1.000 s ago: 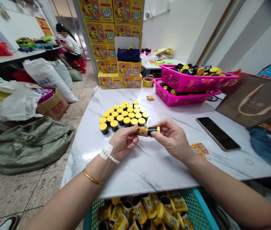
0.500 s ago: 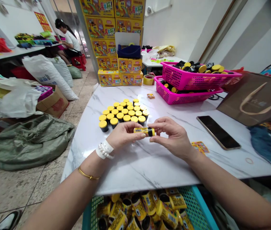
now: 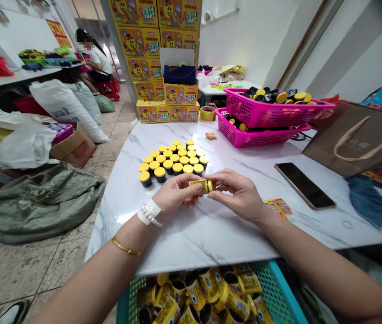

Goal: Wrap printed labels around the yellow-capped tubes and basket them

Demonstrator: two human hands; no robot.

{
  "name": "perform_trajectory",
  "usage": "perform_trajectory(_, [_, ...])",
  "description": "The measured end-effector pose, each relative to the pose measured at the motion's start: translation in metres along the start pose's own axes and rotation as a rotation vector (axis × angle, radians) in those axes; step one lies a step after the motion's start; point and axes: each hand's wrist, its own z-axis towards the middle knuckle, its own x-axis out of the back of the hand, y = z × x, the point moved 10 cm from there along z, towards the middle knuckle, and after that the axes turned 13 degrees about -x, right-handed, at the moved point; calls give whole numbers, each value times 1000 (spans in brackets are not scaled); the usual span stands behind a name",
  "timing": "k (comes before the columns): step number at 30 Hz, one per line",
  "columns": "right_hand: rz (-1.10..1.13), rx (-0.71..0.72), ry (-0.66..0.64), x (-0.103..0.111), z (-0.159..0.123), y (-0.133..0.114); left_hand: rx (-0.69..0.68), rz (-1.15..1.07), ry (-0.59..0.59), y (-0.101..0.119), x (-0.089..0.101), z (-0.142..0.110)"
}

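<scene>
White, grey-veined marble-patterned tabletop (image 3: 224, 240) fills the middle of a workroom with speckled floor tiles (image 3: 64, 274) and a plain white wall (image 3: 244, 49). Yellow printed cartons (image 3: 145, 69) stand stacked at its far edge; two pink perforated baskets (image 3: 275, 114), one on the other, hold black and yellow pieces. To the right are a brown paper bag (image 3: 339, 139) and a dark-screened phone (image 3: 304, 185). A grey-green sack (image 3: 42, 202) slumps on the floor at left, and farther back a person (image 3: 99, 60) sits on a red stool (image 3: 110, 88).

Over the table, just on the near side of the upright yellow-capped black cups (image 3: 159, 173), the yellow labelled cup (image 3: 201, 186) is held on its side. Its long axis runs nearly level across the view, with the yellow-rimmed end pointing toward the right hand (image 3: 240, 193). The left hand (image 3: 173, 193) pinches the labelled body, thumb on the near side; the right has thumb and fingertips closed around the rimmed end. Below the table's near edge, a teal basket (image 3: 287, 292) holds more yellow labelled cups (image 3: 195, 299), tumbled at many angles.
</scene>
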Motion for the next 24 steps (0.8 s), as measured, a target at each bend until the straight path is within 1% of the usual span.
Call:
perform_trajectory(2, [60, -63, 17, 0, -1, 5, -102, 46, 2, 11, -1, 1])
perform_trajectory(4, [58, -67, 46, 0, -4, 5, -160, 97, -4, 19, -3, 1])
perform_trajectory(6, [11, -35, 81, 0, -8, 2, -167, 120, -14, 19, -5, 1])
perform_trajectory(8, [16, -47, 111, 3, -12, 3, -160, 122, -20, 17, -6, 1])
perform_trajectory(10, [103, -122, 128, 6, -13, 11, -180, 131, -30, 17, -7, 1])
perform_trajectory(11, [161, -172, 129, 6, -13, 16, -211, 148, -35, 19, -7, 1])
perform_trajectory(13, [272, -276, 105, 3, -12, 26, -302, 238, -47, 28, -8, 0])
perform_trajectory(15, [363, -369, 45, -4, -11, 34, -404, 387, -72, 39, -11, -3])
perform_trajectory(17, [425, -428, -23, -12, -9, 39, -477, 514, -82, 49, -14, -6])
perform_trajectory(18, [439, -437, -52, -15, -7, 40, -490, 543, -72, 52, -14, -7])
perform_trajectory(20, [419, -392, -74, -15, -4, 38, -459, 524, -17, 51, -9, -6])
perform_trajectory(21, [387, -334, -56, -12, -2, 35, -415, 487, 16, 48, -4, -4])
perform_trajectory(24, [227, -117, 61, 1, -3, 19, -285, 355, 42, 31, 3, 1])
